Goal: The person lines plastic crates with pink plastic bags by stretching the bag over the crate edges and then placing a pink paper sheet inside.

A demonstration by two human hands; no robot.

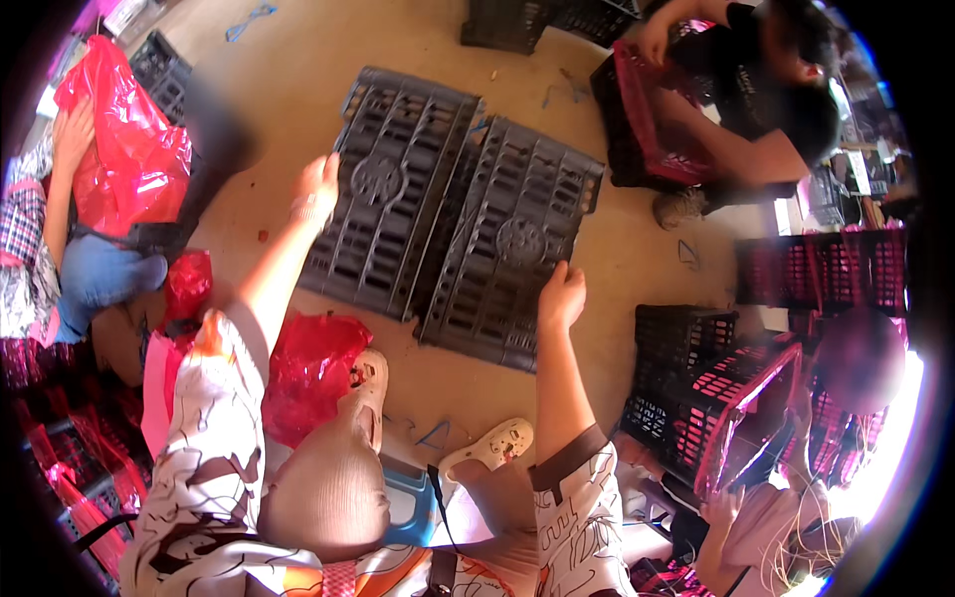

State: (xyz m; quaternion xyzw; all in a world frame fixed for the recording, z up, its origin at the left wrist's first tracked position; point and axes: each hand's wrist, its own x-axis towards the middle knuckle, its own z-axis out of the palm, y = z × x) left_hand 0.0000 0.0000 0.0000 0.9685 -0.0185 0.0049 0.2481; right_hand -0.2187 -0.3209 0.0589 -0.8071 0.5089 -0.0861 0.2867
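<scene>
Two black slatted plastic crates lie side by side on the floor in front of me, each with a round emblem in its upper face. A narrow dark gap runs between them. My left hand is closed on the outer left edge of the left crate. With my right hand I grip the outer edge of the right crate, near its closest right corner. The fingertips of both hands are partly hidden by the crate edges.
A red plastic bag lies by my left foot. At left, a person handles a big red bag. Another person leans over a red-lined crate at upper right. More crates stand at right. A blue stool is beneath me.
</scene>
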